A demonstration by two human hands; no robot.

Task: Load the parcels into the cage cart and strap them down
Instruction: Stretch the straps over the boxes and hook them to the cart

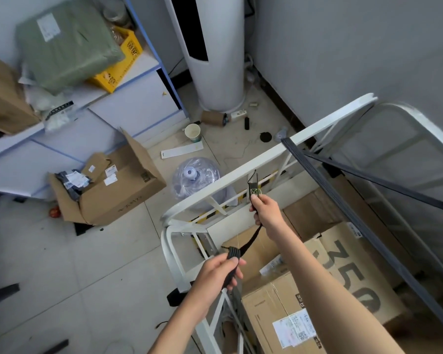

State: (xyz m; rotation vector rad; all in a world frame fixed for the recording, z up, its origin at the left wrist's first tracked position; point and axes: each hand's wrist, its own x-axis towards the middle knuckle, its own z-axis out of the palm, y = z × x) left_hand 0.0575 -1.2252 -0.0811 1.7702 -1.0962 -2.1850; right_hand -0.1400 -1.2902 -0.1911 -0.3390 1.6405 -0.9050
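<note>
A white cage cart (pixel 243 169) stands at the right, with several cardboard parcels (pixel 348 272) inside it. My right hand (pixel 265 208) pinches the hook end of a black strap (pixel 253 237); the wire hook (pixel 254 178) hangs just under the cart's top rail. My left hand (pixel 219 273) grips a bundled coil of the same strap lower down, over the cart's near corner. A second grey strap (pixel 325 192) is stretched across the cart from the top rail toward the right.
An open cardboard box (pixel 118 190) with small packets sits on the floor at left, a water jug (pixel 195 177) beside the cart. A counter (pixel 92 118) with a green parcel (pixel 64 44) and yellow crate (pixel 123 60) stands behind. A white column unit (pixel 215 60) is at the back.
</note>
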